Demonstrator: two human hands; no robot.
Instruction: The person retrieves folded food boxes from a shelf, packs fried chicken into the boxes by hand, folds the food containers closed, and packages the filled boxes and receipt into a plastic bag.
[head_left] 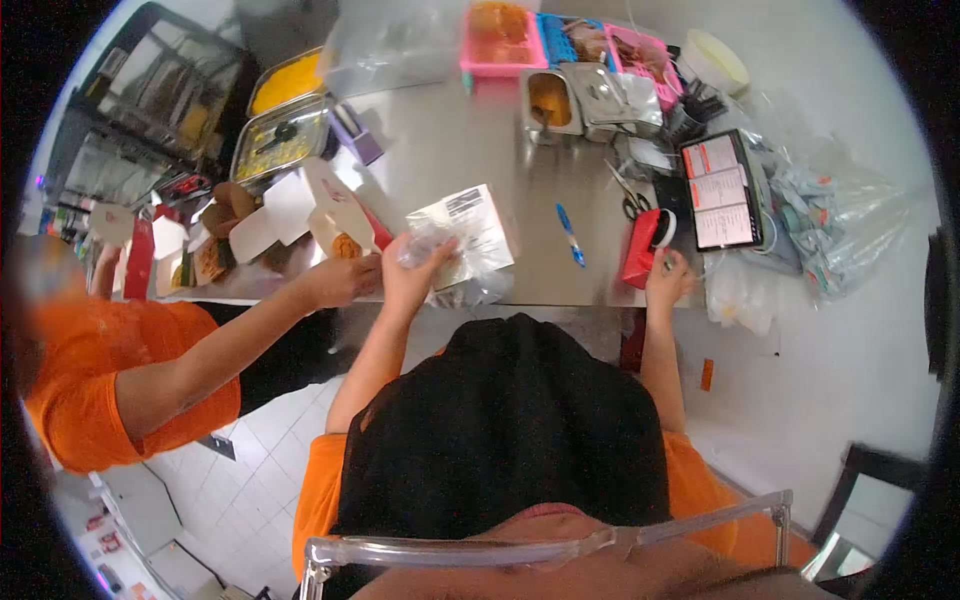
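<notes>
My left hand [415, 262] is raised over the near edge of the steel counter [450, 150] and grips a clear plastic bag [470, 240] with a printed receipt on it. My right hand [668, 280] rests at the counter edge with its fingers curled against a red receipt printer [640, 250]; whether it holds anything is unclear. A co-worker's hand [345, 280] reaches in from the left, just beside my left hand, toward an open white food box [300, 205] with fried food [345, 245].
A blue pen [570, 235] and scissors [630, 200] lie mid-counter. A tablet [722, 190] stands right of the printer, with bags of sachets [840, 220] beyond. Steel containers [565, 100], a pink tray [500, 45] and lidded pans [285, 140] line the back.
</notes>
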